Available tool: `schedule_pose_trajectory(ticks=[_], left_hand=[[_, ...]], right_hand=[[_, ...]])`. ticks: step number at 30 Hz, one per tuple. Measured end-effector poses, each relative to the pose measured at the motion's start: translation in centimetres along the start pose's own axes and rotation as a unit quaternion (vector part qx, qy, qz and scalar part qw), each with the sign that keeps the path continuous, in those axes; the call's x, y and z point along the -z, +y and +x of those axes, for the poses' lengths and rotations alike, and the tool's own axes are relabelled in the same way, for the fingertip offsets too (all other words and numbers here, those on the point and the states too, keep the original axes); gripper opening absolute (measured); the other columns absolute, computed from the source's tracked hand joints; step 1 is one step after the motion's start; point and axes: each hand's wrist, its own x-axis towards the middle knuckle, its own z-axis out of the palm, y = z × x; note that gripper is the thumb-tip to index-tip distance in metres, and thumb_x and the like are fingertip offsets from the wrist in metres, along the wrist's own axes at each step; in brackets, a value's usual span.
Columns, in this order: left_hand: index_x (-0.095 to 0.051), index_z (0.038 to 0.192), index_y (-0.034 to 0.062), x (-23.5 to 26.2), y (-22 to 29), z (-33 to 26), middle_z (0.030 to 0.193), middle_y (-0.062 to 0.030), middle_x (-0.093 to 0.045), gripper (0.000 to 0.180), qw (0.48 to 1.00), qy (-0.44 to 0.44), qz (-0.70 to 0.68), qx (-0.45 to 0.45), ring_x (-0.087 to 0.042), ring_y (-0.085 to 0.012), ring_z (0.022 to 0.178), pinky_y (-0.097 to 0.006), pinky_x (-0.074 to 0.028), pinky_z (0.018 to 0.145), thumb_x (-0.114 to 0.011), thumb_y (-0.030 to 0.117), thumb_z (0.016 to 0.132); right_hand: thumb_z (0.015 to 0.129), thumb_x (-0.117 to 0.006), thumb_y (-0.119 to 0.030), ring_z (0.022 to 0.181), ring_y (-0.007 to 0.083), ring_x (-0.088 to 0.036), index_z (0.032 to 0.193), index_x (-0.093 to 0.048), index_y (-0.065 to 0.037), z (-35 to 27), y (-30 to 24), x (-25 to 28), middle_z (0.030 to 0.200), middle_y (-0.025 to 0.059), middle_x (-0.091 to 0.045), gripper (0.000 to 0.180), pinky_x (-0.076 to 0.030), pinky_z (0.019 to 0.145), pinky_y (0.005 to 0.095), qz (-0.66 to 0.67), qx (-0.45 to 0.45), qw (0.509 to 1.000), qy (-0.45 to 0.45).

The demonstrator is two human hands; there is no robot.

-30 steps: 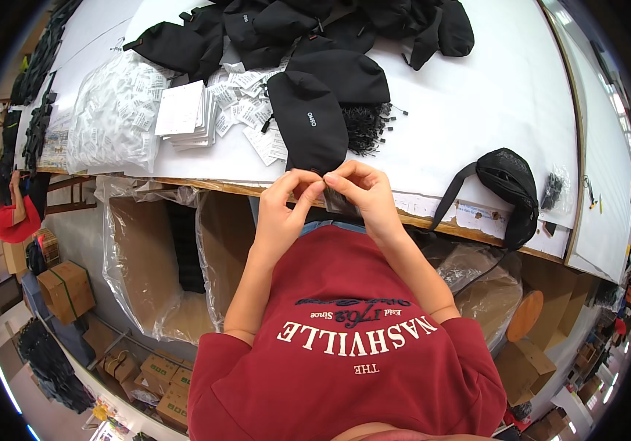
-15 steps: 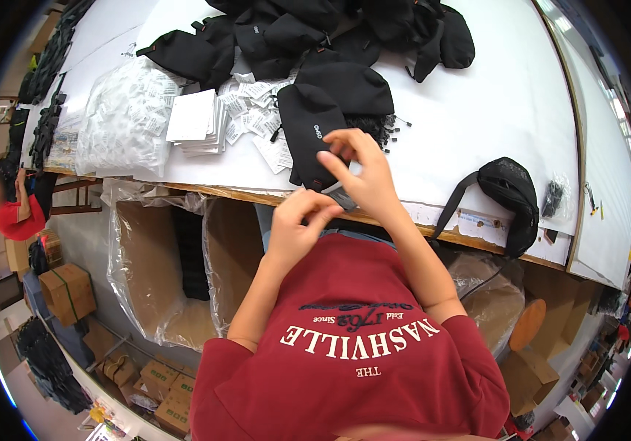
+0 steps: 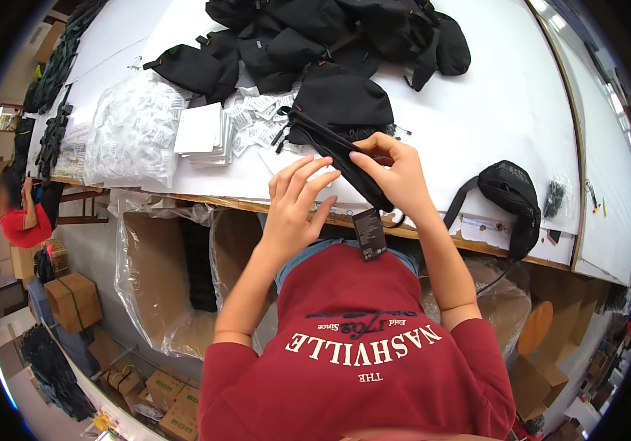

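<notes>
A narrow black fabric pouch [image 3: 345, 163] is tilted on edge above the table's front edge, with my right hand [image 3: 401, 173] closed on its right side, thumb and fingers pinching the fabric. A black hang tag [image 3: 369, 234] dangles at the pouch's near end, over my shirt. On the pouch's left side is my left hand [image 3: 297, 202], its fingers spread; the fingertips are at the fabric's edge, and whether they touch it I cannot tell. Just behind lies another black pouch [image 3: 345, 99], flat on the table.
Black pouches [image 3: 286, 48] are heaped at the back. To the left are a clear bag of white labels [image 3: 135, 132], a stack of white cards [image 3: 199, 131] and loose labels [image 3: 260, 117]. A strapped black bag [image 3: 508, 202] overhangs the front edge at right. Plastic-lined cartons [image 3: 150, 272] stand below.
The pouch has been lifted off the table and turned on edge in my right hand. My left hand has gone from a pinch to spread fingers. The black tag now hangs in full view.
</notes>
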Motion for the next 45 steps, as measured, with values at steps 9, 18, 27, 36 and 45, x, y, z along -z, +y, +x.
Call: schedule_pose_trajectory(ticks=[9, 18, 27, 36, 45], left_hand=[[-0.058, 0.109, 0.0122, 0.6, -0.5, 1.2, 0.108, -0.0028, -0.058, 0.041, 0.974, 0.032, 0.103, -0.201, -0.053, -0.0205, 0.103, -0.035, -0.039, 0.09, -0.072, 0.012, 0.071], [-0.059, 0.113, 0.0047, 0.4, 0.9, 0.7, 0.097, -0.008, -0.061, 0.046, 0.953, -0.261, 0.007, -0.151, -0.059, -0.0236, 0.083, -0.03, -0.05, 0.072, -0.06, -0.001, 0.067], [-0.061, 0.099, 0.0043, 1.9, -0.4, 0.4, 0.089, -0.0053, -0.061, 0.036, 0.988, -0.09, -0.01, -0.128, -0.059, -0.0242, 0.088, -0.033, -0.048, 0.074, -0.069, 0.005, 0.064], [-0.067, 0.093, 0.0059, 1.8, 0.3, -0.6, 0.09, -0.0025, -0.067, 0.03, 0.977, 0.064, 0.05, -0.198, -0.06, -0.0181, 0.081, -0.029, -0.047, 0.071, -0.07, 0.008, 0.064], [-0.068, 0.093, 0.0083, 2.1, 0.1, -0.7, 0.087, -0.0006, -0.066, 0.036, 0.983, 0.013, 0.047, -0.178, -0.058, -0.0176, 0.082, -0.03, -0.045, 0.069, -0.068, 0.006, 0.057]], right_hand=[[0.081, -0.067, -0.009, 0.065, 0.0051, -0.059, 0.089, -0.065, 0.003, -1.7, -2.7, 1.8, 0.076, 0.0035, -0.065, 0.014, -0.046, 0.057, 0.0185, 0.01, -0.05, 0.992, -0.119], [0.077, -0.066, -0.007, 0.069, 0.0163, -0.065, 0.089, -0.068, 0.001, -1.4, -2.6, 1.5, 0.077, 0.0097, -0.068, 0.014, -0.051, 0.063, 0.0262, -0.126, 0.05, 0.984, -0.114], [0.078, -0.067, -0.006, 0.069, 0.0168, -0.065, 0.09, -0.069, 0.0, -3.1, -3.6, 1.9, 0.079, 0.009, -0.068, 0.013, -0.052, 0.062, 0.0266, -0.127, 0.074, 0.987, -0.064], [0.078, -0.066, -0.002, 0.07, 0.0169, -0.066, 0.09, -0.069, 0.001, -5.5, -5.8, 1.6, 0.081, 0.0097, -0.068, 0.013, -0.054, 0.06, 0.0257, -0.121, 0.083, 0.985, -0.088], [0.077, -0.067, -0.001, 0.07, 0.017, -0.066, 0.091, -0.069, 0.001, -5.8, -5.3, 1.3, 0.081, 0.01, -0.068, 0.014, -0.053, 0.06, 0.0254, -0.126, 0.104, 0.983, -0.081]])
